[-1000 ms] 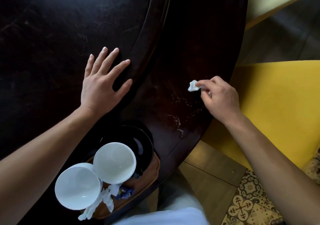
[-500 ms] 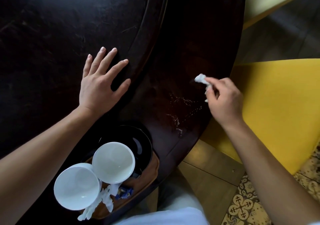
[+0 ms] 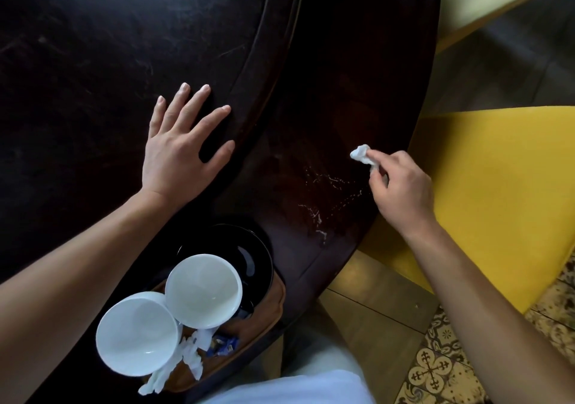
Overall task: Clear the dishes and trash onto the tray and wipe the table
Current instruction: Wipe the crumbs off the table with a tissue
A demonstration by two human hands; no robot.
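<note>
Right hand (image 3: 401, 187) pinches a crumpled tissue wad (image 3: 362, 156) at the table's (image 3: 357, 61) 3 o'clock rim — likely light, soft, tear-prone, best bunched firmly — left hand (image 3: 180, 151) splayed flat, holding nothing.

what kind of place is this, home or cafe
Probably a cafe or restaurant: a big dark round table, a serving tray with cups and plates, a yellow seat, patterned floor tiles.
</note>
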